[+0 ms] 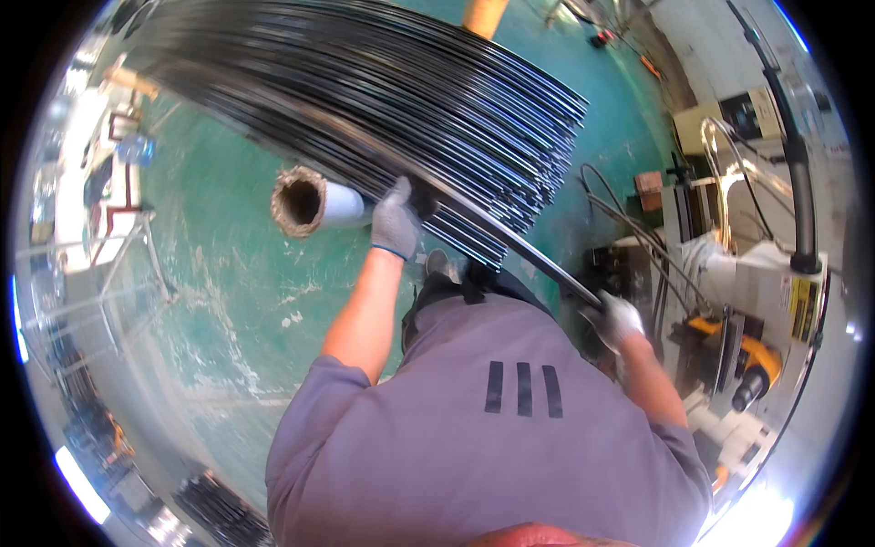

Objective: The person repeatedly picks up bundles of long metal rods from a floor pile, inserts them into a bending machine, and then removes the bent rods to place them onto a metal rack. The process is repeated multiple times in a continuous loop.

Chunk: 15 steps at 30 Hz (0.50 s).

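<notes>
A long, dark metal bar [499, 239] slants across in front of me, over the near side of a large stack of long black metal rods [428, 100]. My left hand [396, 224], in a pale work glove with a dark palm side, is closed around the bar partway along its length. Near the bar's right end, my right hand [620, 323] is also gloved and closed on it, slightly blurred. The bar's far left part blurs into the stack, so its other end cannot be made out.
A thick cardboard-like tube [344, 205] with a pale outside stands beneath the stack's near edge. To my right is a machine bench with a yellow-and-black power tool [758, 366] and looped cables [638, 228]. A metal frame [137, 264] stands at left on the green floor [246, 301].
</notes>
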### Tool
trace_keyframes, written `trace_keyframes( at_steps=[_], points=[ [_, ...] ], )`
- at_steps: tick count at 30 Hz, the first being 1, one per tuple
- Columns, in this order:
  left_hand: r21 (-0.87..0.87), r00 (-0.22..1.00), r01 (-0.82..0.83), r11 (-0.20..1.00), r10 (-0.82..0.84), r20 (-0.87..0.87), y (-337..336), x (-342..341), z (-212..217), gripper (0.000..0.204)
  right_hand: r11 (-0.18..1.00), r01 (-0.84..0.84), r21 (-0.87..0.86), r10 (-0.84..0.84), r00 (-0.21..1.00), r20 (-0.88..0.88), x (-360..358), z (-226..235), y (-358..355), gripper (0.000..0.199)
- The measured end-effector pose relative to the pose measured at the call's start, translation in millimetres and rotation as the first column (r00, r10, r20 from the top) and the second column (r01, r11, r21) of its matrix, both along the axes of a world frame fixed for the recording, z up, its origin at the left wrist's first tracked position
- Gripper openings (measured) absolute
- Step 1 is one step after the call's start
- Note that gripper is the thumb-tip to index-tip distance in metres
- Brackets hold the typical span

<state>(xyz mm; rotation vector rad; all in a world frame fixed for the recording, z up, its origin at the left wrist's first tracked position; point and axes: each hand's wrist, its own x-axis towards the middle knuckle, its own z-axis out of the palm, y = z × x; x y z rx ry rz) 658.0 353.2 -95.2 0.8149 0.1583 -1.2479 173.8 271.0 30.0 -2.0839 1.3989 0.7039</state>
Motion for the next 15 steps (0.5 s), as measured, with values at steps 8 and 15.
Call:
trace_keyframes(
  at_steps=[8, 15],
  points=[
    [0.122, 0.996, 0.062, 0.991, -0.053, -0.076, 14, 13, 1, 0.027, 0.974, 0.218, 0.06, -0.179, 0.905, -0.386, -193, 76, 143, 0.046],
    [0.162, 0.986, 0.122, 0.979, -0.138, 0.09, 30, -37, 61, 0.018, 0.844, 0.341, -0.414, -0.335, 0.938, 0.088, -124, -22, 182, 0.017]
  ],
)
